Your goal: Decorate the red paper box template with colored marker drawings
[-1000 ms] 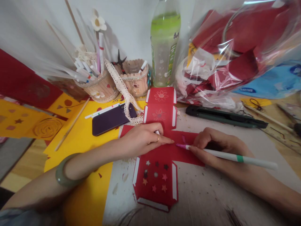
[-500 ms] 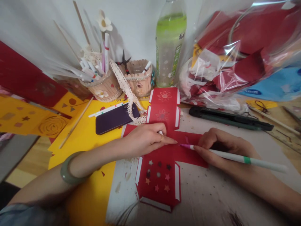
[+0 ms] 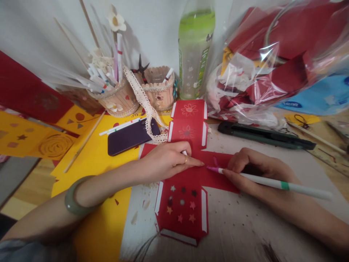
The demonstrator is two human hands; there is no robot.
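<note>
A cross-shaped red card box template [image 3: 188, 178] with white-edged flaps lies flat on the table. My left hand [image 3: 169, 160] rests on its middle, index finger stretched along the card. Between its curled fingers shows the end of a small white pen cap [image 3: 184, 153]; most of it is hidden. My right hand [image 3: 253, 171] is closed around a white felt-tip pen [image 3: 261, 181] with a green band. The pen's pink tip points left at the card, just right of my left fingertip, near a short pink mark [image 3: 215, 161]. Small stars and dots decorate the lower panel, and flowers are drawn on the upper ones.
Behind stand two stick-sided pots [image 3: 117, 100] of pens and tools, a green-labelled bottle [image 3: 195, 54] and a clear bag of red scraps [image 3: 261, 76]. A dark phone [image 3: 128, 138] lies left on yellow paper [image 3: 106, 225]; a utility knife [image 3: 267, 136] lies right.
The whole view has shifted slightly, so things sit a little further left. Both hands and the pen keep nearly the same place on the card.
</note>
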